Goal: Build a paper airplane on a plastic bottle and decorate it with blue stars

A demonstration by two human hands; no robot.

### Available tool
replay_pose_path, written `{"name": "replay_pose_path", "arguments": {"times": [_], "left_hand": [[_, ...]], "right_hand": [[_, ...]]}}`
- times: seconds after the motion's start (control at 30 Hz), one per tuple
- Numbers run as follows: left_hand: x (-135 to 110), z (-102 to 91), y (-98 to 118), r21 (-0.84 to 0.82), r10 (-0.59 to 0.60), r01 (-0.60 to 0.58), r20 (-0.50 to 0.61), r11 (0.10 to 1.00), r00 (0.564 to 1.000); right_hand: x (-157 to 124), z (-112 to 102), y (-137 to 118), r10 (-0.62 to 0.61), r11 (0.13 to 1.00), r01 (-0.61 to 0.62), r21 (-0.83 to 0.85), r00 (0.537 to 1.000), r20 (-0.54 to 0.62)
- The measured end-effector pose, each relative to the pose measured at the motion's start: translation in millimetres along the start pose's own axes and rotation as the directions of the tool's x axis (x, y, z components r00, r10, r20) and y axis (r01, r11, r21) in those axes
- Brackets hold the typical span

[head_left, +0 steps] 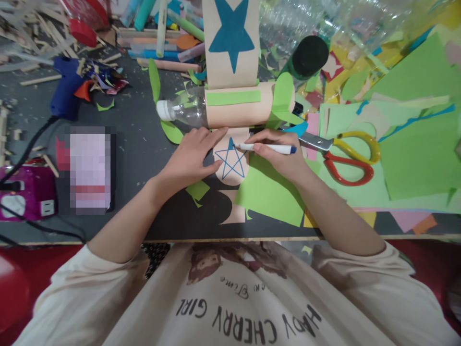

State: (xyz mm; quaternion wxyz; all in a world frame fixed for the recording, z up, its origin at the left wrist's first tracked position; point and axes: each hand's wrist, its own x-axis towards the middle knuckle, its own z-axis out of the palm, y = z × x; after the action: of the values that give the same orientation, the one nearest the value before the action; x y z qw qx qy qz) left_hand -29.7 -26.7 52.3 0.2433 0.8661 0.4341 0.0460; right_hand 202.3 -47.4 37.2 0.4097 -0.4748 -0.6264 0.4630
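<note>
My right hand (pixel 279 149) grips a white marker (pixel 270 148) with a dark blue end, its tip on a blue outlined star (pixel 229 163). The star is drawn on a peach paper wing (pixel 220 177) with a rounded end, and its top point is filled blue. Flat beside it lies my left hand (pixel 192 154), fingers spread, index and thumb at the wing's edge. The wing joins a plastic bottle (pixel 189 106) wrapped in peach paper with a green strip. The opposite wing (pixel 212 72) bears a solid blue star (pixel 232 36). Green leaf-shaped paper pieces stick out at both bottle ends.
Scissors (pixel 327 144) with yellow and red handles lie right, on green paper sheets (pixel 421 158). A blue glue gun (pixel 66 89), a blurred-out phone (pixel 90 168) and a purple box (pixel 30 192) are left. Markers (pixel 162 53), a dark-capped bottle (pixel 309 56) and scraps lie behind.
</note>
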Motion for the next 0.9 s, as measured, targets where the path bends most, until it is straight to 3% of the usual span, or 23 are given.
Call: {"name": "replay_pose_path", "arguments": {"times": [0.63, 0.9], "left_hand": [[-0.7, -0.5, 0.7, -0.003, 0.001, -0.001, 0.005, 1.000, 1.000], [-0.5, 0.1, 0.5, -0.006, 0.001, -0.001, -0.001, 1.000, 1.000]], "right_hand": [[0.2, 0.6, -1.9, 0.004, 1.000, -0.004, 0.014, 1.000, -0.011], [0.1, -1.8, -1.5, 0.018, 1.000, -0.020, 0.021, 0.997, 0.068]]}}
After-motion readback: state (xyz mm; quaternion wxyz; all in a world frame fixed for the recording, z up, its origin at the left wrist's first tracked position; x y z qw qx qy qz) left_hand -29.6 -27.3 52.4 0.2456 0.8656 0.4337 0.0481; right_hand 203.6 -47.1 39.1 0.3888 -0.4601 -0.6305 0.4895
